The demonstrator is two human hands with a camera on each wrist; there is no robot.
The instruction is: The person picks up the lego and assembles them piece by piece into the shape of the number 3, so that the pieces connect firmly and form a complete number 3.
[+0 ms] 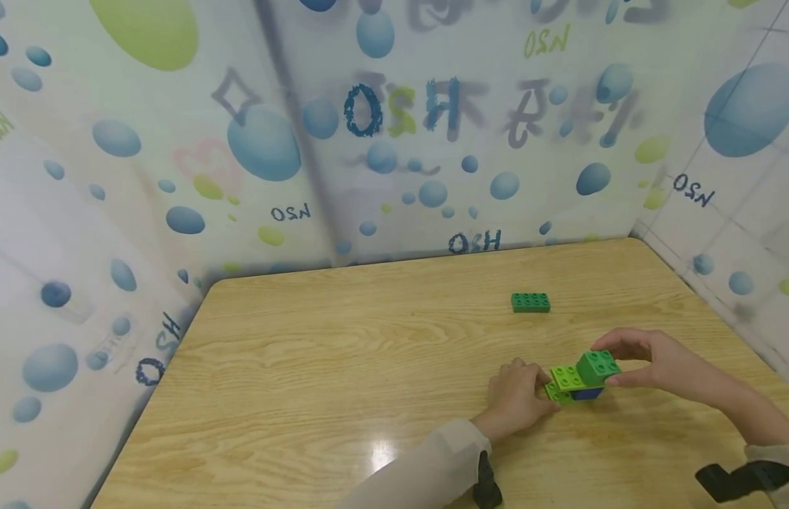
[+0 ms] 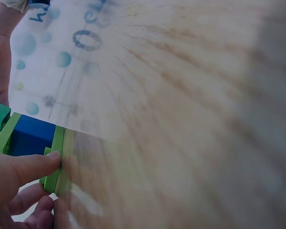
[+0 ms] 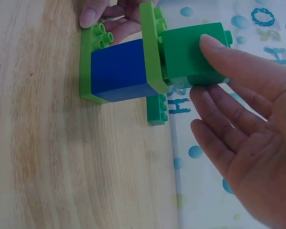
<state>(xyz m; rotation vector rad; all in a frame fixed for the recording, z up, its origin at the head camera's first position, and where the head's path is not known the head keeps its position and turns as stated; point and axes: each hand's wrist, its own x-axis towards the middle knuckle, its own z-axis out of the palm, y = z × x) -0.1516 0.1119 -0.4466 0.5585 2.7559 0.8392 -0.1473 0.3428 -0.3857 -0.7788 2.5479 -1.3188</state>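
A small stack of toy building bricks stands at the table's right. Its lower lime-green plate (image 3: 86,71) carries a blue brick (image 3: 118,71), topped by an upper lime-green plate (image 1: 565,377). Over that plate sits a green brick (image 3: 188,55), slightly askew in the right wrist view; whether it is fully seated I cannot tell. My right hand (image 1: 655,367) pinches this green brick between thumb and fingers. On the stack's left side my left hand (image 1: 515,397) grips the lower plate's end, thumb on its edge in the left wrist view.
Farther back on the wooden table (image 1: 343,353) lies a flat dark green brick (image 1: 531,302), apart from the stack. Printed curtains (image 1: 394,191) with bubbles and lettering hang along the table's back and sides.
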